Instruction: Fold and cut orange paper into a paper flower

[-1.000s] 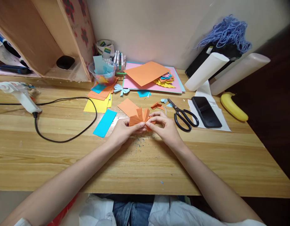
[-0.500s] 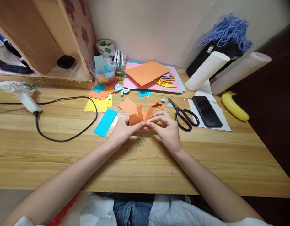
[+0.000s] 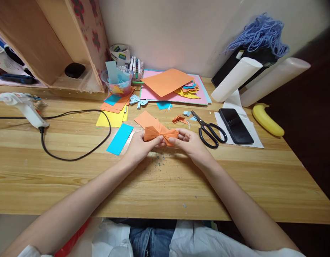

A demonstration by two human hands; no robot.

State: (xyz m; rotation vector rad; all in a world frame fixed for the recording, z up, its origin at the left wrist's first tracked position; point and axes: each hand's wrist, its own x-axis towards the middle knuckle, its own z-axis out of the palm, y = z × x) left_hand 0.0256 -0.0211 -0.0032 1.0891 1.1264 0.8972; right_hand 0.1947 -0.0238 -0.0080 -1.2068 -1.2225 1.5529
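Cable (image 3: 74, 157) from the glue gun (image 3: 23, 105) loops across the desk (image 3: 234, 185) well to your left, so keep your elbow off it. Nearer in lies the blue paper strip (image 3: 119, 139), just beside your left hand (image 3: 139, 146). That hand is pinched on the left wing of the pleated orange paper piece (image 3: 161, 134), thumb on top, fingers under. Your right hand (image 3: 191, 144) is pinched on the right wing the same way, so the two hands sit close together with the piece held between them just above the desk, at its middle. Judging from the folds, squeeze at the narrow centre and keep both wings level so the pleats stay stacked and do not splay. Scissors (image 3: 209, 132) lie just right of your right hand, the phone (image 3: 233, 125) and banana (image 3: 266, 119) beyond.
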